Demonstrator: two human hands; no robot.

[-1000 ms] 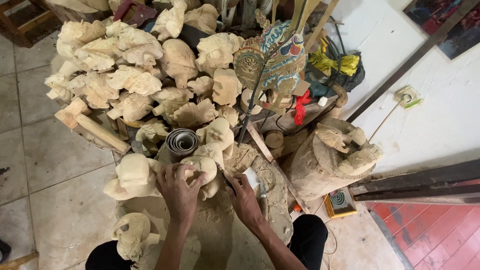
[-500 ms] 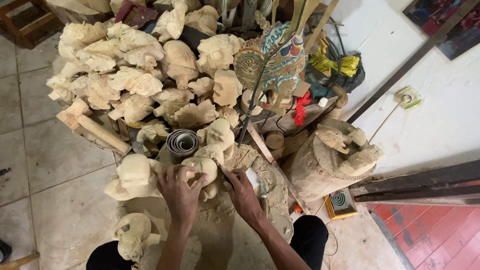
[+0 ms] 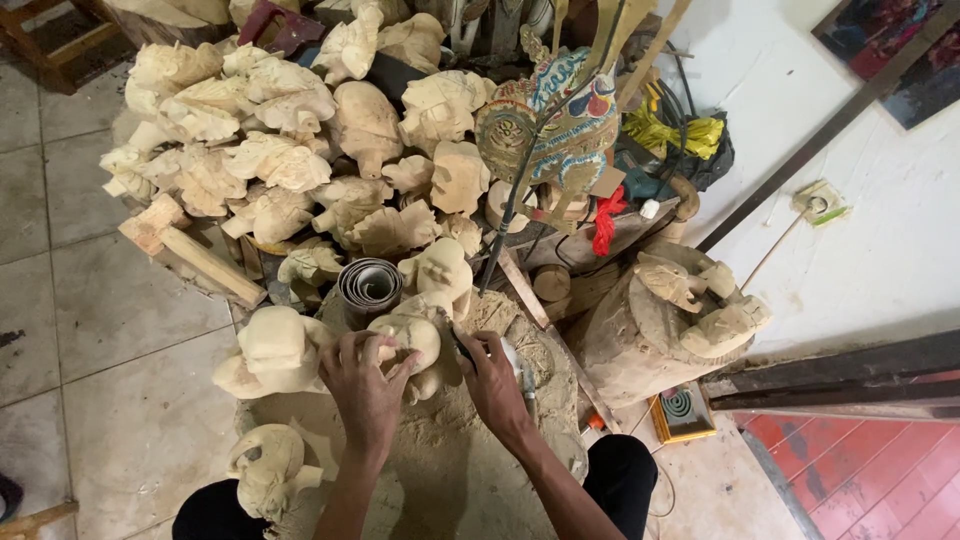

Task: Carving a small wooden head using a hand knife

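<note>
On top of a sawdust-covered wooden stump, between the person's knees, sits an unpainted carved wooden head, pale raw wood. Left hand clamps it from the near side, fingers curled closed round the carving. Right hand is closed on a small carving tool with a dark tip, set against the head's right side; blade itself mostly hidden.

Handling guess: head is stiff solid wood, probably fairly light, dusty so a bit slippery; thin carved details (nose, ears, crown bits) look chip-prone. Best hold is round the bulky back and neck stub, not the fine features.

Around: another rough head just left of the hand, one more at stump's lower left, roll of sandpaper-like sheet just behind. Big pile of unfinished carved heads further back, painted flat puppet standing upright, second stump with carvings at right, tiled floor.
</note>
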